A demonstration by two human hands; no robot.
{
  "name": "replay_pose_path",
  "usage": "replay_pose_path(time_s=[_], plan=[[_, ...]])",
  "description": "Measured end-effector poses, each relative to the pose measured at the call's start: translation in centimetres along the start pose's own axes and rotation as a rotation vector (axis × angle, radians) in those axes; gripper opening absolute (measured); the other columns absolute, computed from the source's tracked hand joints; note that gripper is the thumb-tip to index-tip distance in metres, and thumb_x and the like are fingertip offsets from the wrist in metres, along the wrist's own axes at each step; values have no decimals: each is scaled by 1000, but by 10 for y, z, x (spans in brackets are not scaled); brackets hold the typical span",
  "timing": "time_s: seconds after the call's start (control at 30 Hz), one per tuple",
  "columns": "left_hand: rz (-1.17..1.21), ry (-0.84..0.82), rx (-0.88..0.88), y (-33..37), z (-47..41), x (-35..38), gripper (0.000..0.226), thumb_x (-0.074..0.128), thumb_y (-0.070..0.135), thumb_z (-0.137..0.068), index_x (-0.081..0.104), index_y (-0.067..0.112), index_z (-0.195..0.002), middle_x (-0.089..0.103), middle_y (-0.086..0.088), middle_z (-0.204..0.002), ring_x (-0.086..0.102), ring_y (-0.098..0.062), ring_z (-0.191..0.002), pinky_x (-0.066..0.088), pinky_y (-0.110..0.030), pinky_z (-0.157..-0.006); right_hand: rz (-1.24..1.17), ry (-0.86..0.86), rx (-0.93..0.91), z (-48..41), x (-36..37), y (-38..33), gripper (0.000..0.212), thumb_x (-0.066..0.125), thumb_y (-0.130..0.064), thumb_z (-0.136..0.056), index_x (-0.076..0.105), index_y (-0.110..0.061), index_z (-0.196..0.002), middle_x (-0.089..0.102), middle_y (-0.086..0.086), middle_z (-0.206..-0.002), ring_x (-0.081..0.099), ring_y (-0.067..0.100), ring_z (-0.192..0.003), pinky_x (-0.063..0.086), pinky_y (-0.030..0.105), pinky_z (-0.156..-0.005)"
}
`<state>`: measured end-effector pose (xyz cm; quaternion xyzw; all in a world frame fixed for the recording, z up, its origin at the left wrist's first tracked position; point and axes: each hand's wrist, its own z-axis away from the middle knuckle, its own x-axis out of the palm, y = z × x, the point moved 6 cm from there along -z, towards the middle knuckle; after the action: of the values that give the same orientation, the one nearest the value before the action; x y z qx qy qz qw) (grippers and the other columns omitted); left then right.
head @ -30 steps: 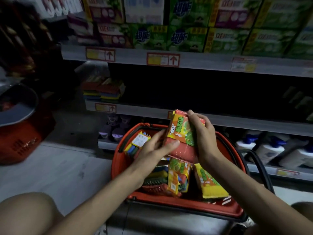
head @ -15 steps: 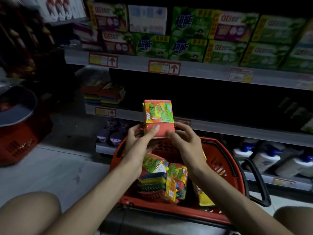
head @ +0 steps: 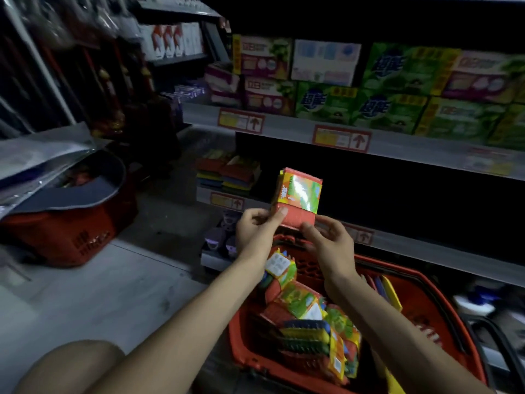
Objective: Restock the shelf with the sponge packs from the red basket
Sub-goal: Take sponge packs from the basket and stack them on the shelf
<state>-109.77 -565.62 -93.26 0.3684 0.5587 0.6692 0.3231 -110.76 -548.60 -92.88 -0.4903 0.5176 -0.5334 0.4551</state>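
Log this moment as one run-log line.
sponge pack: held up | left hand: grips | right hand: grips | red basket: packs inside | shelf: pack not placed

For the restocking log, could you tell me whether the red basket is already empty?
No, several sponge packs lie in the red basket.

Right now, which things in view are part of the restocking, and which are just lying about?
Job: held sponge pack, pinched by left hand and right hand; other packs in the red basket; sponge shelf with its stacked sponges.
Lying about: second red basket on the floor; soap boxes above; bottles below.
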Motion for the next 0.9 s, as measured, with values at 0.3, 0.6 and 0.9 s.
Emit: replay_pose_path(time_s=[0.3,0.6,0.9], plan=[[-53,50,159,10,-65,-4,26,85,30,-81,65,14,-87,67,-1,-83,61,-11,-73,47,-22,-65,-71,89,24,-39,60,20,35,69,-11,-95,64,-13,-130,71,-3,-108,68,9,-100,58,23,-74],[-24,54,145,4,-111,4,16,74,33,-91,70,18,-95,67,7,-89,61,-7,-82,47,-23,-69,29,29,76,-62,94,32,76,67,-12,-91,33,-25,-159,51,-2,-149,54,23,-128,50,47,-105],[-108,77,42,-11,-119,1,25,48,19,-104,67,25,-120,64,2,-116,59,-19,-104,43,-31,-82,75,-14,58,-72,101,37,74,60,-8,-97,26,-19,-161,44,1,-151,56,11,-104,46,11,-57]])
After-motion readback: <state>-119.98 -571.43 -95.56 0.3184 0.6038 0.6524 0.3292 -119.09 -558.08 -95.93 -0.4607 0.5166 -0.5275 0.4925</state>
